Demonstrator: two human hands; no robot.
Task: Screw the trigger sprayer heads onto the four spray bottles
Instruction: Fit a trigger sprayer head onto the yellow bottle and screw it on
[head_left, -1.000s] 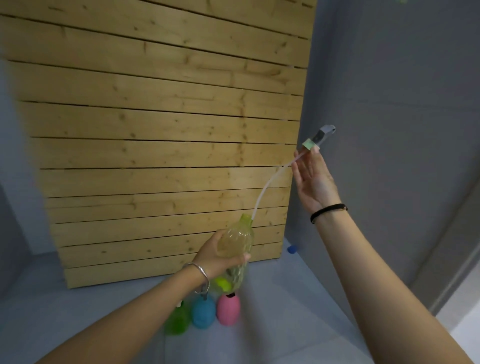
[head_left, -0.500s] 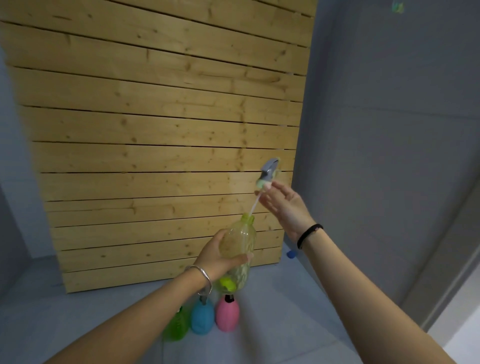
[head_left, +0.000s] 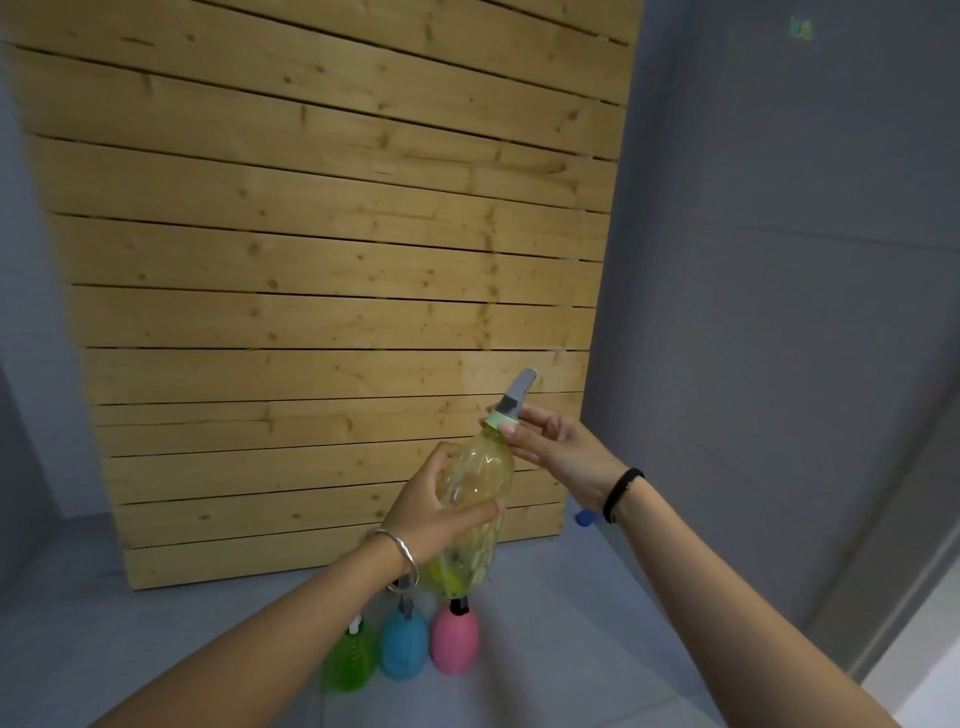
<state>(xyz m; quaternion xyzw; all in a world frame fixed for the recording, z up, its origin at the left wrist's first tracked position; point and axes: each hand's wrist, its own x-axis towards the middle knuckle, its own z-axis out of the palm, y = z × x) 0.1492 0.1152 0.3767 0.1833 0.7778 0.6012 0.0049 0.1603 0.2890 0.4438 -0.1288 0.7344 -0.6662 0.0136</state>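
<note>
Change: sprayer head (head_left: 511, 402) lowered onto neck of yellow bottle (head_left: 480, 478), tube now inside | left hand (head_left: 431, 514) fingers wrapped round bottle, held above floor (head_left: 571, 649) | right hand (head_left: 558, 449) fingers pinch collar (head_left: 500, 419) | I judge twisting tight remains (last bottle, seemingly).

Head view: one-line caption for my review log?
Left hand grips the yellow bottle; right hand pinches the sprayer head at its neck; green bottle, blue bottle and pink bottle stand below.
</note>
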